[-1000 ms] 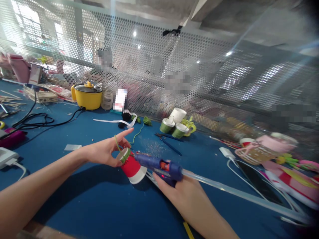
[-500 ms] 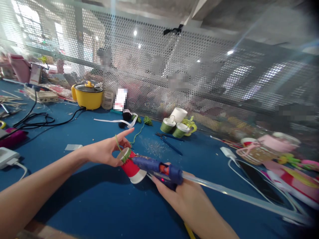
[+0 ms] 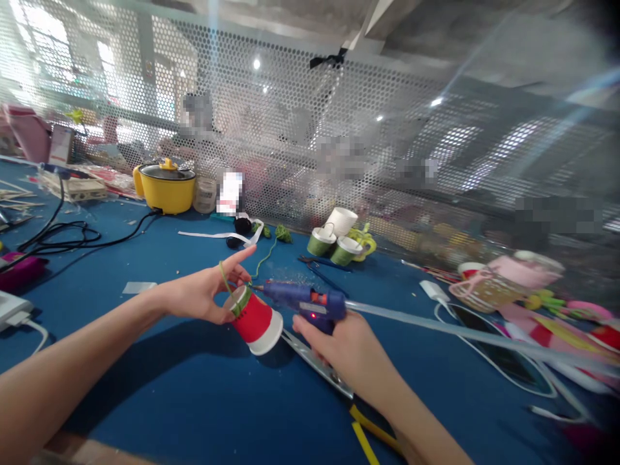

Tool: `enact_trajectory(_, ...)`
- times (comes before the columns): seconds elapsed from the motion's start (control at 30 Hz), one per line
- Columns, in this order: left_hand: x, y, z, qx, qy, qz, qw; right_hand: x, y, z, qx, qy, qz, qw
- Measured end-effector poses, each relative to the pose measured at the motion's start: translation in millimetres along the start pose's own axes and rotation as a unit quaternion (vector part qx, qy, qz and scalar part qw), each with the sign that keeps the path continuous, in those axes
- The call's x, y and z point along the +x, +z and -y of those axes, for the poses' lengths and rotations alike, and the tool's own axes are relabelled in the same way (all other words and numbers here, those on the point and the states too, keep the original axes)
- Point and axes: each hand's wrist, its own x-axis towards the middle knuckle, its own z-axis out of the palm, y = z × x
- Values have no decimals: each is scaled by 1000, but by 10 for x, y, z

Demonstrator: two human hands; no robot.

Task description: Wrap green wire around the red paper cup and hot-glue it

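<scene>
My left hand grips a tilted paper cup by its upper edge, index finger pointing out. Red covers the cup's middle, with white at the wide end and green yarn around the other. A strand of green yarn loops over that hand and runs back to a small green ball. Wrapped around a blue glue gun is my right hand; a long clear glue stick sticks out behind. The gun's nozzle is close to the yarn-covered end. Scissors lie beneath my right hand.
Behind stand a yellow electric pot, a glass jar and green-wrapped cups. Dark pliers lie in front of those cups. White cables and a phone are at right. A perforated metal screen borders the table.
The glue gun has moved up and slightly left, uncovering more of the red cup and the scissors. My left hand keeps its hold on the cup. The whole view has shifted a little.
</scene>
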Motion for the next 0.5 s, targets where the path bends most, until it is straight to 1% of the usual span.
enact_trajectory(0.07, -5, -13, -5, 7, -1, 0, 1000, 73, -39, -40, 66, 43, 26, 997)
enact_trajectory(0.1, -8, -20, -7, 14, -1, -2, 1000, 120, -63, -68, 98, 49, 30, 994)
enact_trajectory(0.17, -13, -35, -10, 33, -4, -8, 999, 236, -103, -145, 139, 35, 17, 989)
enact_trajectory(0.2, -15, -41, -12, 43, -4, -11, 999, 302, -113, -194, 141, 28, 1, 990)
enact_trajectory(0.23, -16, -45, -14, 53, -4, -16, 998, 372, -111, -249, 127, 25, -13, 992)
enact_trajectory(0.3, -18, -50, -24, 71, -6, -24, 997, 513, -74, -368, 65, 36, -26, 997)
enact_trajectory(0.4, -18, -55, -49, 92, -13, -29, 995, 693, 39, -545, -29, 74, -20, 997)
enact_trajectory(0.5, -17, -62, -71, 102, -18, -30, 994, 796, 123, -660, -82, 99, -22, 991)
